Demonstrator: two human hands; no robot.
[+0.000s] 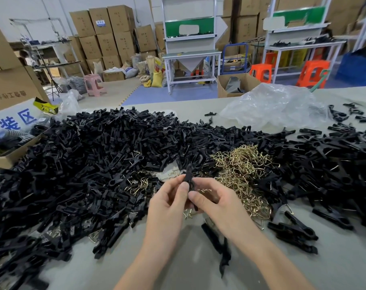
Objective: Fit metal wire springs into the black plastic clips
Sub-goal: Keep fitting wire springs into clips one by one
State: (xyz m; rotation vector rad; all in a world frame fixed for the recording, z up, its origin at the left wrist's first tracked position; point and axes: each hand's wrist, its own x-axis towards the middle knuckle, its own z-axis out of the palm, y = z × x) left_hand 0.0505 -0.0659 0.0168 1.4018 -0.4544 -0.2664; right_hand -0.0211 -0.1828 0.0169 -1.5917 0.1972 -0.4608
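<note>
At the far left edge of the table [177, 273] an open cardboard box [12, 155] is seen, with a white sign bearing blue characters [12, 122] leaning over it. Next to it, a broad heap of black plastic clips [83, 164] is spread across the left half of the table, with a few wire springs mixed in. A thin scatter of springs [139, 185] is found at the heap's inner edge, just left of the hands. The left hand [169, 204] is raised above the table near the middle, and a single clip [188, 177] is pinched upright between its thumb and fingertips. The same clip is gripped lower down by the thumb and curled fingers of the right hand [216, 204], so that it is held by both hands together. A brass-coloured wire spring [203, 190] is seen at the right hand's fingers, just beside the clip; whether it is already seated in the clip cannot be told. Below the hands, a few loose black pieces [218, 244] lie on the bare table. To the right of the hands, a dense pile of wire springs [242, 174] is ringed by more clips. Further right, closed clips [292, 230] lie in a looser spread, and behind them a crumpled clear plastic bag [274, 105] rests on the table.
</note>
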